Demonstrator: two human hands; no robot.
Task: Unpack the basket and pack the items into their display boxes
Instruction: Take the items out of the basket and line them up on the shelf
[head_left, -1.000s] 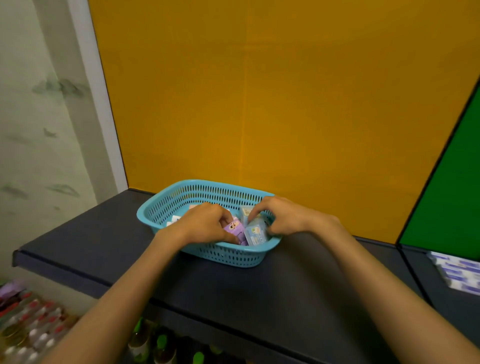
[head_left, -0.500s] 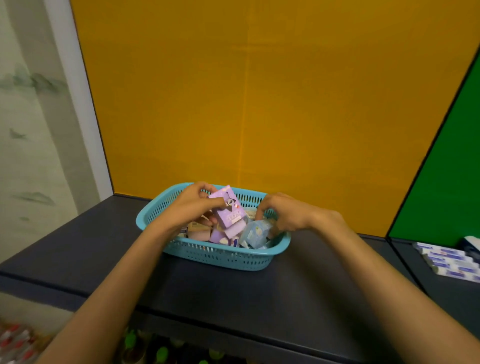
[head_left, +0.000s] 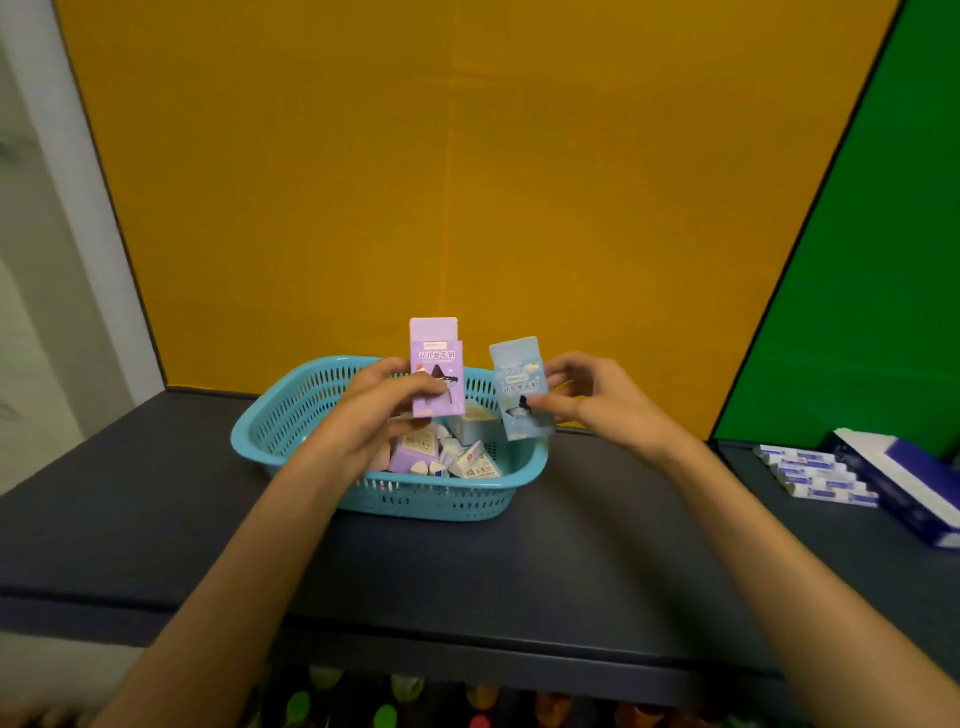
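At the centre of the frame, we hold two small printed cardboard packets upright above the turquoise perforated plastic basket, which sits on the dark grey shelf. Our left hand pinches the lilac packet at its lower half, thumb in front, fingers curled behind. Our right hand pinches the pale blue packet by its right edge, the other fingers loosely spread. More small packets lie in the basket. At right, blue-and-white boxes rest on the shelf.
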